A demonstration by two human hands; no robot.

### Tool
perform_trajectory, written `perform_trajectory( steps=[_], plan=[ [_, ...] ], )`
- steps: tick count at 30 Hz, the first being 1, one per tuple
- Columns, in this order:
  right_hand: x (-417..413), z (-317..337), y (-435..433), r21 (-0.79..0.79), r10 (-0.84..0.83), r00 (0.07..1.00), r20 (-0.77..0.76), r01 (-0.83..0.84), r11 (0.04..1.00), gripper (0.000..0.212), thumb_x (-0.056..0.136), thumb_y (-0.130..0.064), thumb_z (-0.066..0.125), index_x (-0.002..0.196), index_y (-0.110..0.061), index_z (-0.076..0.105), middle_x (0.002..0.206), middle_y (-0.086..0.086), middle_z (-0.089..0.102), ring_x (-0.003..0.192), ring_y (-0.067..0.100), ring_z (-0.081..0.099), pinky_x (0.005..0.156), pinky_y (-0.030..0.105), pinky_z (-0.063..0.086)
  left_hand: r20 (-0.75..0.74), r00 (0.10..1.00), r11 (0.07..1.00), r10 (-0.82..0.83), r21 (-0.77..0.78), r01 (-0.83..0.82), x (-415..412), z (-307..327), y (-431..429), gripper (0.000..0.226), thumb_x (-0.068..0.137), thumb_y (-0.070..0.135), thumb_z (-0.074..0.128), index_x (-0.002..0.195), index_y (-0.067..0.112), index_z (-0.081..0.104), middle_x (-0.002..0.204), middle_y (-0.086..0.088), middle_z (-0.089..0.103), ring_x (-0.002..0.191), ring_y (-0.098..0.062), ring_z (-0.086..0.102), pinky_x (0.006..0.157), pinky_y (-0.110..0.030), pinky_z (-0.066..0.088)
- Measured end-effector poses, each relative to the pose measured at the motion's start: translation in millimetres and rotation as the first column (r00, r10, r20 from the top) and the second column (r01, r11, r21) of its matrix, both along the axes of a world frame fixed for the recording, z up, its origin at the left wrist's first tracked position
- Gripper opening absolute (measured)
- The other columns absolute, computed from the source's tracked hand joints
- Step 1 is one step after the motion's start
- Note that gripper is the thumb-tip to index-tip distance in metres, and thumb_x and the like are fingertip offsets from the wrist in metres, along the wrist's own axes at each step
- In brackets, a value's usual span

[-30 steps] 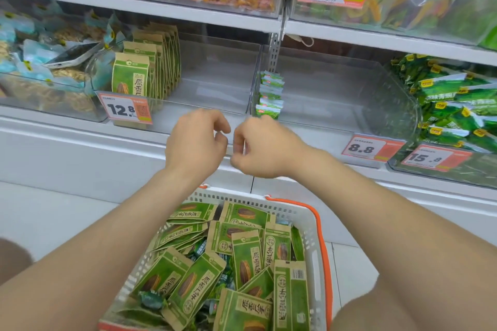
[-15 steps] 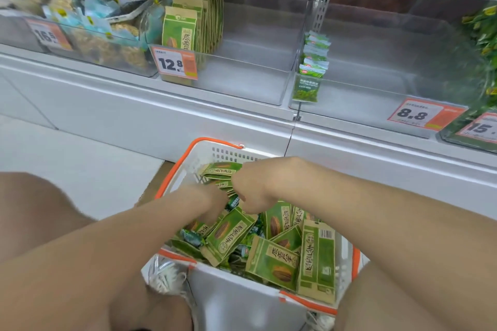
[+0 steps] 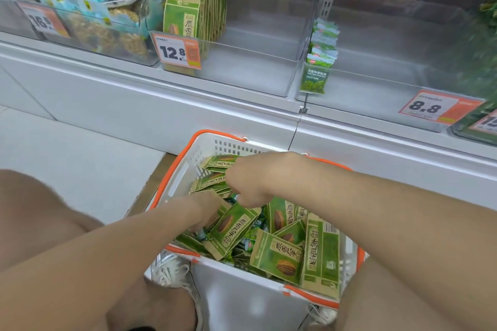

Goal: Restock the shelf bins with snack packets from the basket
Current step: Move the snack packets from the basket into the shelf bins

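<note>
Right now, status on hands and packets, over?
Left hand and right hand down in basket among green packets, grips hidden. 12.8 bin: one upright row at left side.

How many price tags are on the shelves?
4. A blurred tag at far left, the 12.8 tag next along, the 8.8 tag on the right, and a cut-off tag at the right edge. Others may be hidden.
</note>
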State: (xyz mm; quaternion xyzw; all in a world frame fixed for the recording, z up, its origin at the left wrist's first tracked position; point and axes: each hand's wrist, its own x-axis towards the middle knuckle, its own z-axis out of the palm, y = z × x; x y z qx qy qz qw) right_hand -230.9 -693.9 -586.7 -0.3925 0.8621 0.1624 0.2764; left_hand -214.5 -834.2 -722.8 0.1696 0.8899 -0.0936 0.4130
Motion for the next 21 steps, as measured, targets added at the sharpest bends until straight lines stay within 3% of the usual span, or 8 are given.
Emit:
perform_trajectory(
  steps=[5, 8, 10, 12, 15, 18, 20, 21],
  plan=[
    [-5, 4, 6, 0.012, -0.009, 1.000, 0.006, 0.008, 1.000, 0.037, 0.101, -0.011, 0.050, 0.066, -0.016, 0.041, 0.066, 0.000, 0.045, 0.055, 0.018, 0.040, 0.051, 0.029, 0.038, -0.086, 0.988, 0.978, 0.125, 0.177, -0.108, -14, 12, 11, 0.018, 0.089, 0.008, 0.079, 0.106, 0.010, 0.075, 0.110, -0.004, 0.072, 0.103, -0.024, 0.069, 0.094, -0.034, 0.056],
    [-12, 12, 14, 0.020, -0.048, 0.999, 0.021, 0.047, 0.999, 0.033, 0.101, -0.010, 0.049, 0.070, -0.020, 0.047, 0.072, -0.001, 0.052, 0.061, 0.018, 0.049, 0.053, 0.029, 0.038, -0.047, 0.956, 0.877, 0.291, 0.413, -0.247, -29, 33, 19, 0.015, 0.084, 0.014, 0.086, 0.096, 0.017, 0.076, 0.093, 0.008, 0.071, 0.093, -0.016, 0.068, 0.089, -0.030, 0.055],
    [-18, 24, 24, -0.013, -0.073, 0.997, 0.032, 0.073, 0.997, 0.023, 0.099, -0.008, 0.049, 0.084, -0.020, 0.062, 0.081, 0.000, 0.060, 0.072, 0.022, 0.058, 0.058, 0.031, 0.043, -0.048, 0.927, 0.790, 0.373, 0.540, -0.290, -39, 53, 24, 0.016, 0.084, 0.016, 0.086, 0.090, 0.021, 0.072, 0.083, 0.011, 0.066, 0.082, -0.013, 0.063, 0.076, -0.027, 0.050],
    [-26, 31, 37, -0.057, -0.127, 0.992, 0.013, 0.128, 0.990, 0.026, 0.096, -0.007, 0.051, 0.112, -0.016, 0.069, 0.096, 0.003, 0.064, 0.077, 0.022, 0.061, 0.058, 0.030, 0.044, -0.016, 0.902, 0.701, 0.432, 0.635, -0.325, -48, 70, 28, 0.012, 0.087, 0.015, 0.082, 0.090, 0.020, 0.071, 0.075, 0.010, 0.062, 0.074, -0.013, 0.058, 0.067, -0.024, 0.043],
    [-38, 32, 61, -0.151, -0.186, 0.982, -0.042, 0.178, 0.972, 0.023, 0.090, -0.014, 0.066, 0.111, -0.017, 0.058, 0.101, 0.003, 0.058, 0.085, 0.025, 0.064, 0.067, 0.039, 0.055, 0.261, 0.790, 0.392, 0.555, 0.755, -0.525, -55, 94, 35, 0.002, 0.096, 0.014, 0.074, 0.097, 0.014, 0.076, 0.082, -0.006, 0.072, 0.067, -0.019, 0.069, 0.063, -0.025, 0.056],
    [-46, 35, 82, -0.267, -0.270, 0.960, -0.068, 0.243, 0.933, 0.059, 0.078, -0.037, 0.088, 0.105, -0.025, 0.037, 0.112, -0.001, 0.042, 0.093, 0.024, 0.057, 0.077, 0.041, 0.051, 0.518, 0.640, 0.065, 0.568, 0.746, -0.663, -60, 116, 45, 0.014, 0.104, 0.010, 0.063, 0.115, 0.003, 0.068, 0.110, -0.018, 0.074, 0.079, -0.025, 0.078, 0.075, -0.034, 0.065],
    [-50, 38, 90, -0.444, -0.293, 0.951, -0.100, 0.221, 0.869, 0.061, 0.074, -0.037, 0.090, 0.107, -0.022, 0.042, 0.111, 0.000, 0.045, 0.096, 0.024, 0.053, 0.077, 0.039, 0.047, 0.627, 0.538, -0.111, 0.563, 0.702, -0.703, -63, 132, 51, 0.017, 0.105, 0.001, 0.055, 0.117, 0.001, 0.067, 0.112, -0.017, 0.074, 0.072, -0.023, 0.076, 0.072, -0.037, 0.066],
    [-53, 38, 93, -0.538, -0.314, 0.943, -0.107, 0.210, 0.816, 0.055, 0.076, -0.034, 0.089, 0.109, -0.021, 0.046, 0.107, 0.001, 0.051, 0.097, 0.024, 0.053, 0.076, 0.039, 0.045, 0.650, 0.503, -0.156, 0.570, 0.686, -0.710, -65, 139, 53, 0.019, 0.105, 0.001, 0.053, 0.116, 0.002, 0.068, 0.104, -0.014, 0.075, 0.067, -0.020, 0.072, 0.071, -0.037, 0.066]
  ],
)
